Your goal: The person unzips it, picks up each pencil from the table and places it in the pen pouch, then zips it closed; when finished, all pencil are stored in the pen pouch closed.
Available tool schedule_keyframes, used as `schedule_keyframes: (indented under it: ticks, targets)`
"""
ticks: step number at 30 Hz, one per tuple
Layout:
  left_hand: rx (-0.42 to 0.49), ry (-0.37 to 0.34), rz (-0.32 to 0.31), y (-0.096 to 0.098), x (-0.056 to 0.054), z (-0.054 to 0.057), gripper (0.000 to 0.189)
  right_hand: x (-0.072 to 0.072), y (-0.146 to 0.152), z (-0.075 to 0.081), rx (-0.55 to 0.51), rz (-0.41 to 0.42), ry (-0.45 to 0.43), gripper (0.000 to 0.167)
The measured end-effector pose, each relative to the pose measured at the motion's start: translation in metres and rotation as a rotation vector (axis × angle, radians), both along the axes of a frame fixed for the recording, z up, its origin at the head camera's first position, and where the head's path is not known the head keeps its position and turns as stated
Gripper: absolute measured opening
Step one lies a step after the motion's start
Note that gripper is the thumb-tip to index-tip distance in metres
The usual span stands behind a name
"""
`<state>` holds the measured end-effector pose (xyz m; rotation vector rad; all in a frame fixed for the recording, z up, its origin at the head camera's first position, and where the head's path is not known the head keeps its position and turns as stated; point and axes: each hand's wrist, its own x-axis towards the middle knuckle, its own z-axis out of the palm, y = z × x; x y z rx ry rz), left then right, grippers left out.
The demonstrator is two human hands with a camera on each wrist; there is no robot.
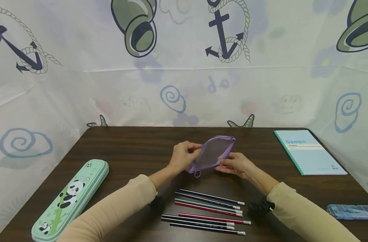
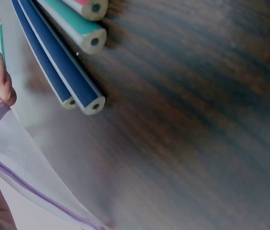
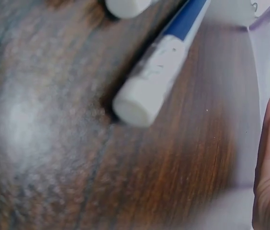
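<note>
A purple-edged mesh zip pouch [image 1: 213,153] is held up over the table, tilted, between both hands. At its left edge my left hand [image 1: 184,156] pinches it with thumb and fingers. My right hand [image 1: 236,164] grips the lower right edge, thumb on the near side and fingers behind. A small ring [image 1: 197,173] hangs from the pouch's bottom corner. Fine mesh and a purple zip strip [image 2: 39,191] show in the left wrist view. Below the hands lie several pencils [image 1: 208,226], dark, green and red, their white erasers [image 3: 137,108] pointing right.
On the left lies a mint panda pencil case [image 1: 70,201]. A notebook [image 1: 311,154] with "Gambit" on its cover lies at the back right. Near the right edge is a translucent blue box [image 1: 352,212]. A printed white cloth [image 1: 184,97] surrounds the dark wood table [image 1: 126,144].
</note>
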<state>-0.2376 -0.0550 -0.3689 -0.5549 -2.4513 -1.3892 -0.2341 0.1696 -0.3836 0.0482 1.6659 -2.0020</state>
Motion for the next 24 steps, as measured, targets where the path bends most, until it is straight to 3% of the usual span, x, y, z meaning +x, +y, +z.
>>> schedule_keyframes:
  ticks: [9,19,24]
  targets:
    - [0.002,0.012,0.027,0.001,-0.003,-0.003,0.014,0.006,0.003,0.001,0.048,0.018,0.018,0.034]
    - [-0.041,-0.004,0.067,0.001,-0.008,-0.008,0.013,0.035,-0.001,-0.003,0.144,0.302,0.153,0.022]
    - [-0.039,-0.012,0.070,0.001,-0.008,-0.007,0.014,0.045,-0.007,-0.004,0.205,0.359,0.255,0.028]
